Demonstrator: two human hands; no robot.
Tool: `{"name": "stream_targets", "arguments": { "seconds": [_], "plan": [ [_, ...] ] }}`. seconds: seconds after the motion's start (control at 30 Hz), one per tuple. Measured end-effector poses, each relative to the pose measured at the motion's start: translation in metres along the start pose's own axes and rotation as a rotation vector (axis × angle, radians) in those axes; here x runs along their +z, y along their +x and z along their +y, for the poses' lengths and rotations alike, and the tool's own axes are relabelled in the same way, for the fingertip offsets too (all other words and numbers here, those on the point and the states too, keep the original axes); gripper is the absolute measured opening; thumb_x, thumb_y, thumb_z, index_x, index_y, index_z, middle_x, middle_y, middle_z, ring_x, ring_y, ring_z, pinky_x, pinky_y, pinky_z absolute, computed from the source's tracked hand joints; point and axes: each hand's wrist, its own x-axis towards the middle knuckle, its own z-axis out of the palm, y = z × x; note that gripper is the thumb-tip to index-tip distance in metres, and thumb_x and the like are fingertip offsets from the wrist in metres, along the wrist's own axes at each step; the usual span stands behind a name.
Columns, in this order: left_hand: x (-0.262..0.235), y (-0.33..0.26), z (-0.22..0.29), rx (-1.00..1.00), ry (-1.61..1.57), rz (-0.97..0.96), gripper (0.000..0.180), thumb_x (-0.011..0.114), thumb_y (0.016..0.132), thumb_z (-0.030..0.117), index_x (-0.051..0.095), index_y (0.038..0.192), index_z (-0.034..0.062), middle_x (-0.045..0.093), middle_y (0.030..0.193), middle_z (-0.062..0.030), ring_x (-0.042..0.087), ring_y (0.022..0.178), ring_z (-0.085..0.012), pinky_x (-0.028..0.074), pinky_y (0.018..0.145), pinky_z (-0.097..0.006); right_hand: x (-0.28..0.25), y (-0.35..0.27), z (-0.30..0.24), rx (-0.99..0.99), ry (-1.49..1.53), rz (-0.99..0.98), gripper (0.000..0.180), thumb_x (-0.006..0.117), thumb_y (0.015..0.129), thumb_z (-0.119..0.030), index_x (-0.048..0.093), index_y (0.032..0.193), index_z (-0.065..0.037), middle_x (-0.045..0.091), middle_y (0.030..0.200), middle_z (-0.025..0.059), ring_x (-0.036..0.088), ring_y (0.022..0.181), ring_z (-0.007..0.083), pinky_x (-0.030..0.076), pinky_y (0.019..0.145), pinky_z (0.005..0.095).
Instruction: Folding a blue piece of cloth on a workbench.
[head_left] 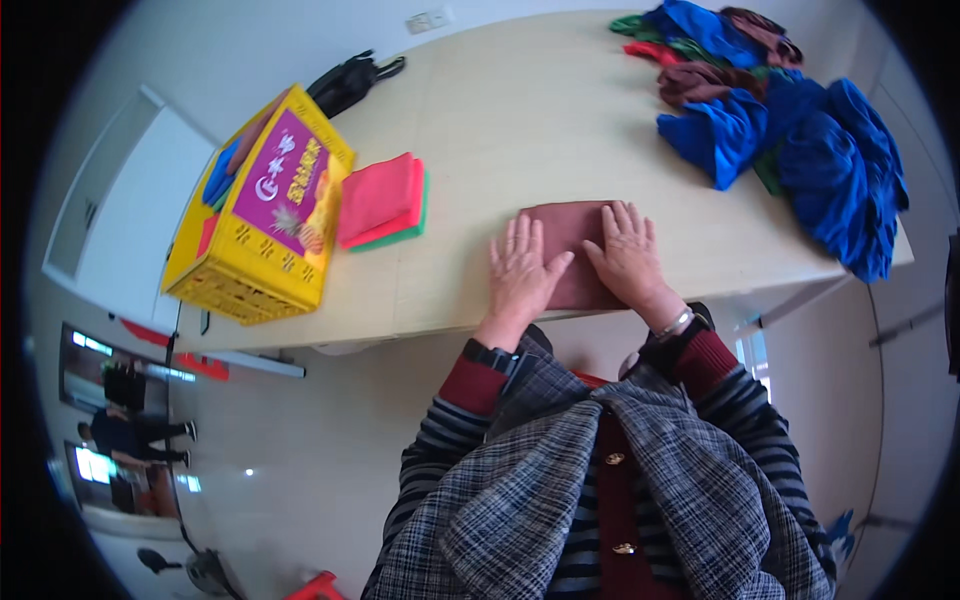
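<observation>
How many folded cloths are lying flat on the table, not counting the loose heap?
3 visible: a maroon cloth under both hands, and a red cloth stacked on a green cloth beside the yellow crate. More may be hidden in that stack or inside the crate.

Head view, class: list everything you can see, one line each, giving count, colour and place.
folded cloth: one, maroon, near table edge, under both hands
stack of folded cloths: one stack, red and pink over green, beside the crate
crate: one, yellow with a purple panel, left end of table, holding more folded cloths
pile of loose cloths: one heap, mostly blue with maroon, green and red, right far corner
black bag: one, far edge behind the crate
table: one, pale wood
left hand: flat on the maroon cloth, dark watch at wrist
right hand: flat on the maroon cloth, bracelet at wrist
</observation>
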Motion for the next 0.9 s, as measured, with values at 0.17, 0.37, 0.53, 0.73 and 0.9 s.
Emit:
{"name": "stream_targets", "arguments": {
  "seconds": [0.17,0.37,0.53,0.73,0.9],
  "plan": [
    [-0.005,0.016,0.016,0.132,-0.06,0.098,0.081,0.041,0.099,0.062,0.038,0.152,0.0012,0.037,0.159,-0.0182,0.027,0.15,-0.0316,0.015,0.123,-0.052,0.002,0.016,-0.011,-0.193,0.014,0.091,0.064,0.049,0.099,-0.044,0.042,0.149,-0.004,0.04,0.156,0.0182,0.032,0.146,0.0384,0.023,0.12,0.0534],
    [0.017,0.025,0.009,0.187,-0.161,0.073,0.076,0.042,0.1,0.058,0.044,0.149,-0.0006,0.039,0.157,-0.0175,0.03,0.148,-0.0324,0.016,0.123,-0.049,0.022,0.017,-0.007,-0.224,0.038,0.048,0.058,0.048,0.1,-0.042,0.048,0.145,-0.006,0.045,0.152,0.0184,0.035,0.144,0.0377,0.021,0.121,0.049],
    [0.017,0.022,0.008,0.185,-0.171,0.123,0.077,0.043,0.1,0.058,0.044,0.148,-0.0011,0.04,0.156,-0.0179,0.031,0.148,-0.0323,0.017,0.123,-0.048,0.023,0.017,-0.006,-0.22,0.04,0.034,0.057,0.046,0.101,-0.043,0.047,0.146,-0.007,0.046,0.152,0.0172,0.035,0.144,0.0373,0.021,0.121,0.0483],
    [0.019,0.021,0.006,0.175,-0.225,0.161,0.078,0.045,0.098,0.059,0.048,0.143,-0.0045,0.041,0.154,-0.0212,0.031,0.147,-0.0345,0.021,0.12,-0.051,0.026,0.02,-0.004,-0.196,0.001,0.0,0.058,0.045,0.102,-0.043,0.045,0.149,-0.009,0.043,0.154,0.017,0.033,0.145,0.0379,0.021,0.121,0.0483],
    [0.014,0.009,-0.004,0.079,-0.218,0.123,0.08,0.044,0.098,0.06,0.043,0.147,-0.0041,0.036,0.157,-0.0215,0.028,0.149,-0.035,0.022,0.119,-0.053,0.022,0.02,-0.007,-0.183,0.0,-0.041,0.06,0.046,0.101,-0.044,0.043,0.15,-0.009,0.04,0.156,0.0171,0.031,0.147,0.0381,0.02,0.122,0.0485]
  ]
}}
